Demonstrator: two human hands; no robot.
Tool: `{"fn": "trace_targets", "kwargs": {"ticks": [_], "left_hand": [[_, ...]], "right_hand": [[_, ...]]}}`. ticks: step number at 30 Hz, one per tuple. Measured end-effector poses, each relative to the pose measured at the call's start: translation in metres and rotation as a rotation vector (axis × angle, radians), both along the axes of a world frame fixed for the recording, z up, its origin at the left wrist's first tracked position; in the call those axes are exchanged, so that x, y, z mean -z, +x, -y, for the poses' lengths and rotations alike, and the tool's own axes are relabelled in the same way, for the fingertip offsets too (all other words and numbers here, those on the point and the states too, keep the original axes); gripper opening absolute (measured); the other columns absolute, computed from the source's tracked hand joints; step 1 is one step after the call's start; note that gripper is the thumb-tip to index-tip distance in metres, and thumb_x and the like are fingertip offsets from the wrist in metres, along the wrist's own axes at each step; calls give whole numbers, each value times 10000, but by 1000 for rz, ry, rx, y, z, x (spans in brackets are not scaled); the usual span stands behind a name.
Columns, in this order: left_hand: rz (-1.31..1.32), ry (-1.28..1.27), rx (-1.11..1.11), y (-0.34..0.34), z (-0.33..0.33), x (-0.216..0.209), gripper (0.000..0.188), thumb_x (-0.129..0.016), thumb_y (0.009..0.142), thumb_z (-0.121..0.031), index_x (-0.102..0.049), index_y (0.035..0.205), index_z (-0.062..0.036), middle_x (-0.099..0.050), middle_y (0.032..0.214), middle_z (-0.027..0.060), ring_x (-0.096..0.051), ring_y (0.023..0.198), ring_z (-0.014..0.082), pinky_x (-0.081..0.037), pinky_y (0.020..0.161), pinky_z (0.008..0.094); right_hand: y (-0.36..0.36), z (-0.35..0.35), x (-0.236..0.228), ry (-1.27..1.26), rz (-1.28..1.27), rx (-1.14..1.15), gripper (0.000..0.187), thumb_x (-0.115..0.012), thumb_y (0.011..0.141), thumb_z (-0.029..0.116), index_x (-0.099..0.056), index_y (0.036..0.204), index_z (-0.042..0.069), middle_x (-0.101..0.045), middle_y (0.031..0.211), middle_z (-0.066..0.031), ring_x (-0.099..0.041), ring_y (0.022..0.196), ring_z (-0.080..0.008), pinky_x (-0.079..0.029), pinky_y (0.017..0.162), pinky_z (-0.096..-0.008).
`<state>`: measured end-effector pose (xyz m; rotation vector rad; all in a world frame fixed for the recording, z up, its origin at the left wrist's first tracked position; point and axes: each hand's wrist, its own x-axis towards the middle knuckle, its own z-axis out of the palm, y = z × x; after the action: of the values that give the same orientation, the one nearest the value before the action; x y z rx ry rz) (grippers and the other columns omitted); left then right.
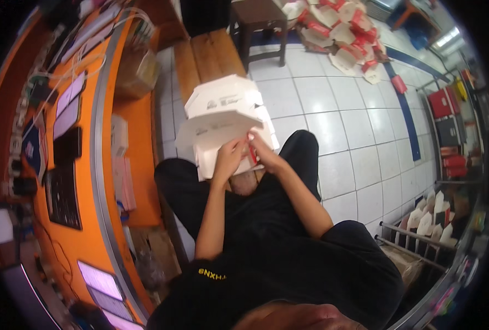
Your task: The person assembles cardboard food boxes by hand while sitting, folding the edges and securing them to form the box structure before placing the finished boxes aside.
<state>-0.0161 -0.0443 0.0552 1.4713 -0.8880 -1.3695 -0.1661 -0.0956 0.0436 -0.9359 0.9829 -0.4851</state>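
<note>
White-tiled floor around us, white carton between our hands

Beyond our grip and to its right, the tiles carry a loose heap of red and white cartons, with a dark brown stool to the left of that heap. Well to the left of our grip runs an orange counter with a grey edge, bearing a black keyboard-like device and several lit phones.

Our hands meet over a wooden bench, between our knees. Our right hand has its thumb and fingers closed about the red part at the near right side of the carton. Our left hand lies just beside it, fingers curled against the carton; we cannot tell whether they pinch the board or only press on it. The carton is partly folded, its broad white panel standing up just past our fingertips. Right behind that panel, away from us, another white carton lies open with small dark print. Far to the right of our grip, a metal rack stands beside folded white cartons, and red boxes sit farther up that side.
</note>
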Motion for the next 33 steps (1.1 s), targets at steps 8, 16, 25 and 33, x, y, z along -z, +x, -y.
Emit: {"fn": "trace_targets", "kwargs": {"ticks": [8, 16, 25, 33], "left_hand": [[182, -260, -678, 92, -96, -86, 256, -595, 1036, -173, -680, 1158, 34, -702, 979, 108, -634, 734, 119, -542, 631, 250], [256, -154, -771, 141, -119, -38, 275, -561, 1048, -206, -666, 1210, -10, -696, 1026, 89, -640, 793, 114, -546, 650, 242], [944, 234, -443, 107, -65, 72, 585, -649, 940, -350, -558, 1363, 43, -631, 1270, 278, -574, 1232, 413, -450, 1057, 462], [888, 122, -381, 56, -50, 59, 651, -678, 904, -267, -447, 1400, 86, -515, 1363, 337, -483, 1284, 490, -392, 1108, 510]], "right_hand": [[-34, 94, -25, -105, -71, -764, 441, -440, 1064, 326, -570, 1349, 17, -611, 1310, -82, -562, 1184, -144, -480, 1001, -335], [-148, 355, -111, -595, -490, -33, 882, -667, 878, 628, -441, 1493, 38, -642, 1222, -210, -719, 825, -332, -635, 663, -424], [-36, 84, 53, -487, -839, -103, 1058, -632, 853, 703, -336, 1524, -61, -465, 1415, -396, -523, 1283, -529, -438, 1083, -532], [-20, 7, 55, -729, -814, 119, 841, -701, 904, 384, -339, 1491, -98, -533, 1293, -355, -541, 1190, -514, -479, 996, -527]]}}
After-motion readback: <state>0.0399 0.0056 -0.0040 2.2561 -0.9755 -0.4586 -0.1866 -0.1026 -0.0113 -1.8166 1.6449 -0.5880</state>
